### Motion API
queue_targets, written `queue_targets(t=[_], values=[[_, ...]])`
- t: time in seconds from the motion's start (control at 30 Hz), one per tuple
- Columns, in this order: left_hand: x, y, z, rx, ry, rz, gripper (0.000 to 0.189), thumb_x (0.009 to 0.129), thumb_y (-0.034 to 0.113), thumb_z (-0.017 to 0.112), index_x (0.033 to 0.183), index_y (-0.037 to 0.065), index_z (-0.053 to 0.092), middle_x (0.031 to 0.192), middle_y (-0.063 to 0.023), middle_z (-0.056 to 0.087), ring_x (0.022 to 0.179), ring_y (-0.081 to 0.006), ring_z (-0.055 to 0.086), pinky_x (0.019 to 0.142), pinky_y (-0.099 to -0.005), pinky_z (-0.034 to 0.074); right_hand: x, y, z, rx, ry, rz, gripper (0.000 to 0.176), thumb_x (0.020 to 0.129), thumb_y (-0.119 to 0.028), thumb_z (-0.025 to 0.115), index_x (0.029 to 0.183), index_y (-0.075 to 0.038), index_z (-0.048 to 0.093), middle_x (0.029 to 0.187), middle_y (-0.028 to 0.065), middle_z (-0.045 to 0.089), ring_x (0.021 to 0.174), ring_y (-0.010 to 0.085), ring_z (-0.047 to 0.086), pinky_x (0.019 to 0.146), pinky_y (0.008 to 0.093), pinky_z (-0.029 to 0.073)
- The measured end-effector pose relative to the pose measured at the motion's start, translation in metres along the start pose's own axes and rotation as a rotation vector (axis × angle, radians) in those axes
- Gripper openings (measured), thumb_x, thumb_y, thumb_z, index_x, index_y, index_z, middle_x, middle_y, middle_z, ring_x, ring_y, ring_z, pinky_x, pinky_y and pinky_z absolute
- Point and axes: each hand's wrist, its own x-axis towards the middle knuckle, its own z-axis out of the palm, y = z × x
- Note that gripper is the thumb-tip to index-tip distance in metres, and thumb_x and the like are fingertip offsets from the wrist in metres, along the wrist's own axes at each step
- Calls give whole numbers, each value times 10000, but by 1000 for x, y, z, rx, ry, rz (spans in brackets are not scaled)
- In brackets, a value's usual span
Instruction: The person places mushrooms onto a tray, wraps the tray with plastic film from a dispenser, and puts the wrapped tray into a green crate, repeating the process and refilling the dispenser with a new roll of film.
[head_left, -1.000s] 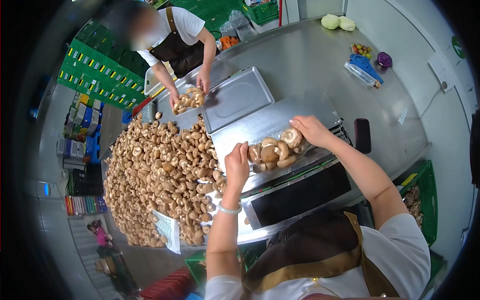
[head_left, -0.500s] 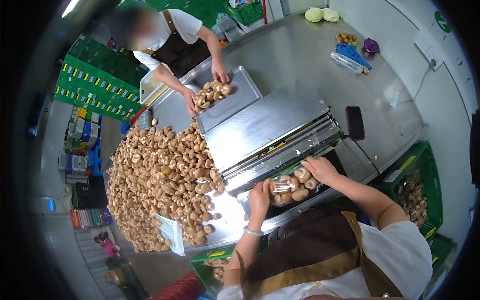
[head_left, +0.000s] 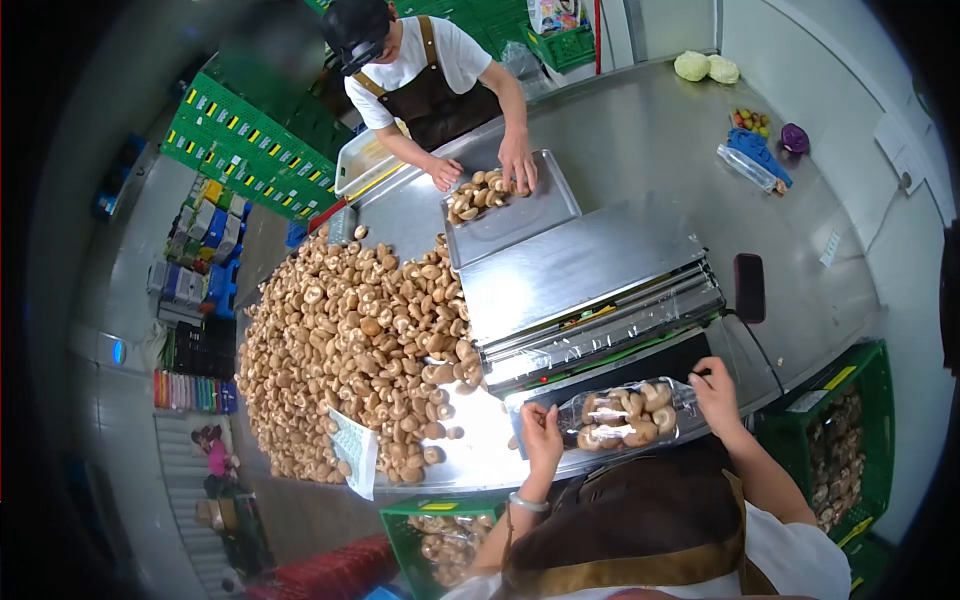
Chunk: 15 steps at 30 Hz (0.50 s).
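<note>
A pack of brown mushrooms (head_left: pixel 630 416) in clear plastic film lies in front of me, over the dark plate at the front of the wrapping machine (head_left: pixel 600 310). My left hand (head_left: pixel 541 436), with a pale bangle at the wrist, pinches the film at the pack's left end. At the opposite end, my right hand (head_left: pixel 716 394) has its fingers closed on the film's right edge. The film looks drawn out past the mushrooms on both sides.
A large heap of loose mushrooms (head_left: pixel 350 350) covers the left of the steel table. Across from me, a co-worker's hands touch mushrooms on a metal tray (head_left: pixel 555 185). A phone (head_left: pixel 749 288) lies at right. Green crates (head_left: pixel 875 420) with mushrooms flank me.
The pack has come nearer to me, away from the machine's edge, and its film now stretches out at both ends. My right hand has moved outward. The co-worker's hands have shifted on the tray.
</note>
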Motion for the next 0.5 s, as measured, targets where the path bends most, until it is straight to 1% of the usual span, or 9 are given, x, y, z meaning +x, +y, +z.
queue_targets(t=[0.1,0.13,0.23,0.27,0.3,0.37,0.4,0.43,0.5], values=[[1,8,-3,108,-150,-40,194,944,92,644,937,41,457,638,-105,489,570,-224,546,531,-349,416,-35,1,-31,-85,103,-21,125,945,-26,577,1027,-45,485,631,-4,504,581,58,466,530,269,370],[-2,-5,5,235,-210,39,163,888,38,647,983,58,516,738,-120,571,636,-264,625,543,-361,461,-42,23,-35,-129,179,4,123,947,-24,572,1027,-46,480,629,-2,505,578,67,471,535,274,379],[0,-22,35,466,-310,535,279,799,32,641,1065,84,577,848,-83,598,655,-254,636,556,-367,503,-43,102,-25,-213,402,45,112,961,-20,548,1027,-46,462,684,37,536,617,113,514,591,301,438],[3,-16,45,632,-372,621,410,746,69,620,1154,110,606,904,-53,583,642,-214,618,552,-358,522,-37,124,-14,-208,473,-30,114,961,-20,552,1025,-54,463,720,48,550,650,118,526,615,299,444],[8,-12,57,684,-400,660,421,783,105,602,1204,104,592,889,-43,569,647,-196,602,548,-342,516,-34,149,-3,-207,543,-96,117,961,-20,555,1023,-61,464,755,59,563,684,122,538,640,297,449],[17,5,73,572,-501,740,475,785,88,585,1259,95,560,893,-46,577,672,-203,607,579,-341,519,-37,179,32,89,526,-111,114,956,-93,585,1018,-79,490,805,69,580,728,138,556,667,296,452],[15,5,83,488,-535,706,460,801,88,582,1261,91,560,870,-57,587,684,-215,616,588,-350,520,-50,167,44,701,368,162,109,949,-141,591,994,-77,515,801,59,582,726,148,560,668,294,454],[17,16,85,345,-586,675,430,841,69,597,1267,73,538,846,-78,594,708,-245,630,586,-355,514,-56,165,49,707,262,268,126,938,-153,599,997,-73,522,813,61,588,739,152,565,681,297,456],[2,31,86,-32,-740,192,427,869,37,624,1279,60,506,793,-56,555,691,-194,611,598,-312,495,-81,149,51,589,44,431,165,916,-177,617,1005,-64,535,836,65,599,764,159,576,705,302,460]])
